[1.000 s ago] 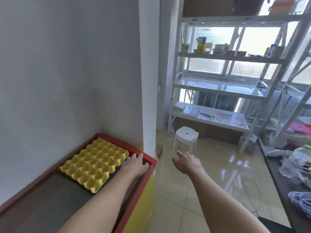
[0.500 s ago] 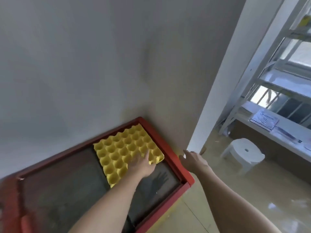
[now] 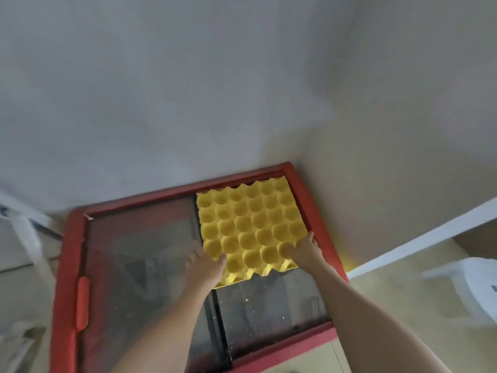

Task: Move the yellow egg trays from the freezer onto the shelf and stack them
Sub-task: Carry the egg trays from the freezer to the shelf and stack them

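Observation:
A yellow egg tray point(image 3: 251, 224) with round cups lies on the glass lid of the red-framed chest freezer point(image 3: 309, 200), at its far right corner by the wall. My left hand point(image 3: 205, 265) grips the tray's near left corner, thumb on top. My right hand point(image 3: 305, 249) holds the near right edge, fingers curled over the rim. The tray's near edge looks slightly raised off the glass. Whether more trays lie under it I cannot tell.
The freezer's sliding glass panels point(image 3: 269, 310) and a red handle point(image 3: 82, 302) on its left frame are below me. Grey walls meet behind the freezer. A white plastic stool point(image 3: 473, 286) stands on the floor at right. A white frame point(image 3: 24, 224) shows at left.
My view has swung down over the freezer. My right hand moved from beside the freezer onto the tray's right edge; my left hand shifted to its near left corner.

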